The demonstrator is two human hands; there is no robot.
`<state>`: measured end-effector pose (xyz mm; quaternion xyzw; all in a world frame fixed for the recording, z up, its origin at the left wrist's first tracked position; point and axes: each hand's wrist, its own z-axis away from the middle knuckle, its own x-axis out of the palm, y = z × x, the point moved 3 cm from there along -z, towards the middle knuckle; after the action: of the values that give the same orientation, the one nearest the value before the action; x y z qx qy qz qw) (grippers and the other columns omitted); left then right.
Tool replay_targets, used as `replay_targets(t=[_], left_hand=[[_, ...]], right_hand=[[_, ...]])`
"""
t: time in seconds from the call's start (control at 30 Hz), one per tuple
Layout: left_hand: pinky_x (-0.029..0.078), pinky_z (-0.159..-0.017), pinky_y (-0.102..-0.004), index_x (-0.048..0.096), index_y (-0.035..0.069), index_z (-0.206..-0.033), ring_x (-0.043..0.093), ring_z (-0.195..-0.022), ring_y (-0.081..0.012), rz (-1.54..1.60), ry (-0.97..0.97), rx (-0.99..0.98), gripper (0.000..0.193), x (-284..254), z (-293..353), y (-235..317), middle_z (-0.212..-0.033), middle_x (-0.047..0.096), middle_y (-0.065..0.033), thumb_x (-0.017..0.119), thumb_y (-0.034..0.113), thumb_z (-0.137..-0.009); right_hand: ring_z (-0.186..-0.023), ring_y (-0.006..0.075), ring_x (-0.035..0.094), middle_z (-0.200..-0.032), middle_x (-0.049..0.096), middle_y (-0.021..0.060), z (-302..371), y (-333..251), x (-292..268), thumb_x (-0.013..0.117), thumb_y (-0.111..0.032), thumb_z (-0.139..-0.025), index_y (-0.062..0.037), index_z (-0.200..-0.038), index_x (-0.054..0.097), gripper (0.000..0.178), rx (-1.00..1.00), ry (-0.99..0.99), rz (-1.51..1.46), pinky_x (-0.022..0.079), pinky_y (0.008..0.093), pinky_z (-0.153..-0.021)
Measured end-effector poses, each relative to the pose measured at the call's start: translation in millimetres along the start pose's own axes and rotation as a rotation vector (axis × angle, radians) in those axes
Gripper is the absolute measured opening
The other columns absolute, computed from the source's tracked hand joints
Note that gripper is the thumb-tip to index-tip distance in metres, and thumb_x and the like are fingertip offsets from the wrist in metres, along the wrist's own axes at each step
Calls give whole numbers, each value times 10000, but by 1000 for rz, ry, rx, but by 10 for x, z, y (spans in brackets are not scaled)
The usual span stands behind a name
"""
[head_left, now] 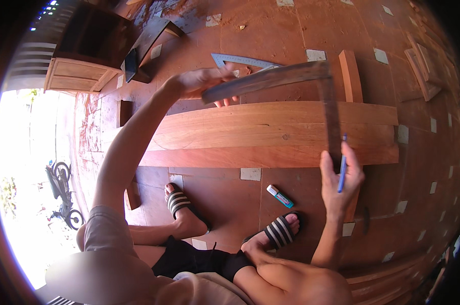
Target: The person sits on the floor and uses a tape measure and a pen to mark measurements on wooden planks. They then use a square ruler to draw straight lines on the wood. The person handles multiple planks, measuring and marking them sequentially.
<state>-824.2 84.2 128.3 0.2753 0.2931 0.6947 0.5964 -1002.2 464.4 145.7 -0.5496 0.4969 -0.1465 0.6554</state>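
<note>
I hold a dark, worn carpenter's square [270, 81] raised above the reddish wooden boards [230, 124]. My left hand [199, 83] grips the end of its thicker arm, with fingers showing above and below it. At the lower end of the other arm, my right hand [340, 178] pinches the square and also keeps a blue pen [342, 170] upright between its fingers. The boards lie side by side, running left to right in front of me. Beyond them, a blue triangular ruler [230, 59] rests on the floor, partly hidden by the square.
Wooden blocks, including a long one [350, 76], lie crosswise under the boards. A small white-and-teal packet [279, 195] is on the tiled floor between my sandalled feet. A wooden cabinet [82, 73] stands far left, with dark furniture [151, 40] beside it. Timber pieces [420, 71] lie far right.
</note>
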Motion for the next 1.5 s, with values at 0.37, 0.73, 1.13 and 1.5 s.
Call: replay_targets(t=[0.37,0.73,1.13,1.5], left_hand=[[484,-1087,-448,690,51,-1372,632,-1314,-365,-899,180,-347,817,233,290,-402,-1396,683,-195,400,742,-1048],[556,-1027,-439,682,79,-1376,695,-1205,-352,-201,196,627,633,793,-104,1094,-1349,712,-142,641,595,-1013],[453,-773,-365,710,32,-1286,570,-844,-154,-809,180,236,619,343,-252,482,-834,638,-40,841,430,-829],[492,-888,-375,707,70,-1375,663,-974,-217,-790,162,19,727,201,-348,2,-992,737,-93,855,479,-792]], right_hand=[[-553,49,496,-832,662,3,-214,170,-692,808,-93,-952,65,-1337,661,441,263,315,-162,403,213,-480],[-603,24,538,-844,675,-19,-128,113,-470,776,-100,-971,39,-1314,683,382,333,318,-215,461,209,-497],[-737,132,688,-859,740,138,902,-57,478,760,-99,-982,109,-1229,678,333,339,-21,-361,557,299,-672],[-855,148,713,-954,757,104,1296,212,561,758,-109,-993,52,-1180,718,250,362,-72,-236,568,283,-770]])
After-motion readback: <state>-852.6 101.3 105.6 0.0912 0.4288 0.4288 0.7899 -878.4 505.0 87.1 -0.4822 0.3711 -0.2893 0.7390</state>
